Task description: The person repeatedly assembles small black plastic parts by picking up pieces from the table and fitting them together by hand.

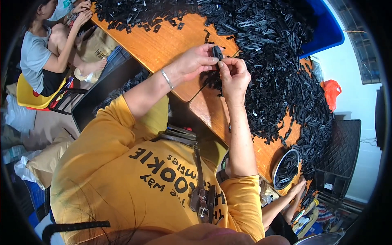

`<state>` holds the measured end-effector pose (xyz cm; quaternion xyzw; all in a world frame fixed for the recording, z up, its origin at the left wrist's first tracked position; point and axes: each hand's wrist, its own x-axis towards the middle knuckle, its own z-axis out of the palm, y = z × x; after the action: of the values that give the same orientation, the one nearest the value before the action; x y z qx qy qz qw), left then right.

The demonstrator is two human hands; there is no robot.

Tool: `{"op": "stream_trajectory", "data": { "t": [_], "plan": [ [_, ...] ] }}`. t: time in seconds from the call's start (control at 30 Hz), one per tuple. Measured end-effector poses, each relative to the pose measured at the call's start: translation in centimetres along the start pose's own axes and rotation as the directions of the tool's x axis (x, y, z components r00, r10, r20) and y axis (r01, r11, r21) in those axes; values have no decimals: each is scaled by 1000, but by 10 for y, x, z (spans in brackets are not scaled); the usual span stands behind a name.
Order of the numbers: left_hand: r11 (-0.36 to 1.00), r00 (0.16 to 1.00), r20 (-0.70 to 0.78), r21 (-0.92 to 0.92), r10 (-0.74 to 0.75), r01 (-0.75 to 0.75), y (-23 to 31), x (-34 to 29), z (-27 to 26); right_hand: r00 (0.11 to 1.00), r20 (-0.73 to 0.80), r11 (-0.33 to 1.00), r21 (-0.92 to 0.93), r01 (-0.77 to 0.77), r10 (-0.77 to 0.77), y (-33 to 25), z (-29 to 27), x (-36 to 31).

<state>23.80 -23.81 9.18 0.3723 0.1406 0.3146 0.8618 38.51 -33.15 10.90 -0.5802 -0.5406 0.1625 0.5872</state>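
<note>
Head view. Left hand [199, 61]: fingers and thumb pinching a dark, elongated black piece [217, 52]. Right hand [234, 77]: thumb and forefinger closed at the piece's lower end; other fingers curled. Piece is held over the wooden bench [163, 47], between both hands, close to where two bench tops meet at rounded corners.

Heap of black parts [265, 77] spreads from the far edge towards the right end. Bowl [275, 173], with black parts inside, sits by the near edge, past the right forearm; a co-worker's hand [299, 187] is just beside it.

Risks, my judgement: grip looks confined to fingertips, so uneven thumb pressure could make the piece slip. Dropped, it could vanish among like-coloured parts or lodge at the seam. A careless forearm sweep could push loose parts over the near edge.
</note>
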Motion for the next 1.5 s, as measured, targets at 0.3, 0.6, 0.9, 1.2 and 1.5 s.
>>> {"op": "stream_trajectory", "data": {
  "t": [0.3,0.6,0.9,1.2,1.5],
  "plan": [
    [863,973,-88,484,213,-146,2,-44,-12,908,259,931,-253,-264,328,3,29,-10],
    [389,968,-73,906,-240,165,124,-155,-70,778,584,951,-305,-51,229,-12,48,17],
    [-28,887,218,974,406,-227,62,51,-50,881,463,464,-803,373,95,87,15,101],
    [-425,881,144,902,451,70,3,175,-53,916,396,619,-735,277,61,55,11,70],
    [-148,854,72,989,516,6,17,122,-29,949,173,883,-439,-165,264,32,-19,44]
  ]
}}
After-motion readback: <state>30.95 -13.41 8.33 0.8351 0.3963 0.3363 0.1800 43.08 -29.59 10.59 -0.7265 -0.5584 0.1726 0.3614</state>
